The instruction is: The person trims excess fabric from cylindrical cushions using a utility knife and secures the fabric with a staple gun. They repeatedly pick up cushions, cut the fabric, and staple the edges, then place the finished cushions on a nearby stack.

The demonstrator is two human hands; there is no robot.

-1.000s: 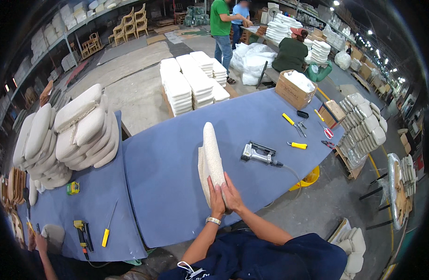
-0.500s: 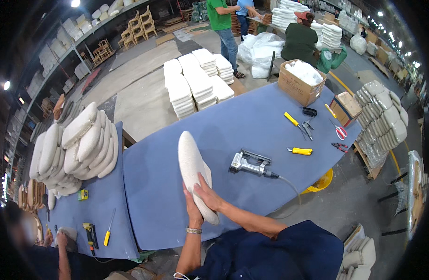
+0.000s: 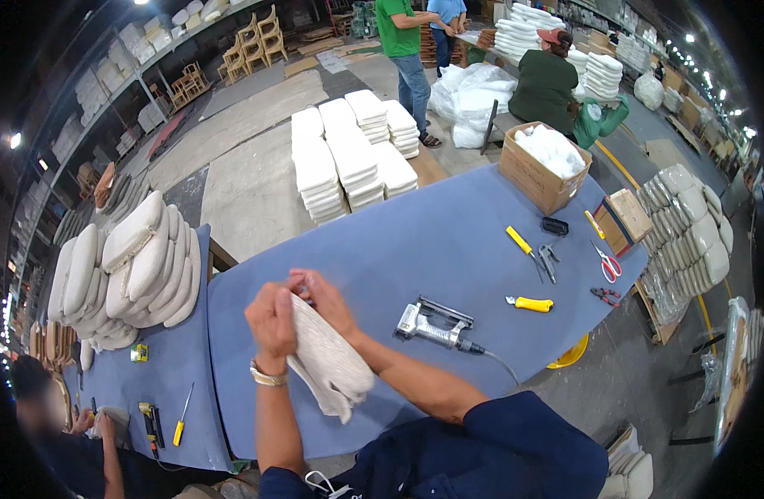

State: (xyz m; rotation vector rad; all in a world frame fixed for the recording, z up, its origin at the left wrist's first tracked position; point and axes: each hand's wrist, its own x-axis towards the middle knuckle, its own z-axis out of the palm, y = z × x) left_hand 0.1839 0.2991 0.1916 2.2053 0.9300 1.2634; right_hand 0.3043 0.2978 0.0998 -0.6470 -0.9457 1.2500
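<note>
A cream fabric-covered seat cushion (image 3: 328, 358) is held tilted above the blue table, its loose, ragged fabric edge hanging toward me. My left hand (image 3: 272, 323), below it a wristwatch, grips the cushion's far left end with curled fingers. Bent round the same far end is my right hand (image 3: 325, 301), slightly blurred; its fingertips are partly hidden. To the right of the cushion lies a silver staple gun (image 3: 432, 323) with a hose attached, and neither hand touches it.
Yellow-handled tools, a yellow cutter (image 3: 532, 304), red scissors (image 3: 606, 262) and pliers lie on the blue table (image 3: 382, 241)'s right side. A cardboard box (image 3: 536, 175) stands at its far edge. Cream cushions (image 3: 141, 258) are stacked left, near a co-worker (image 3: 74, 441).
The cushion has been turned and brought nearer me, now showing its ragged fabric edge. Both hands have moved from its near end to its far end, shifting left and away.
</note>
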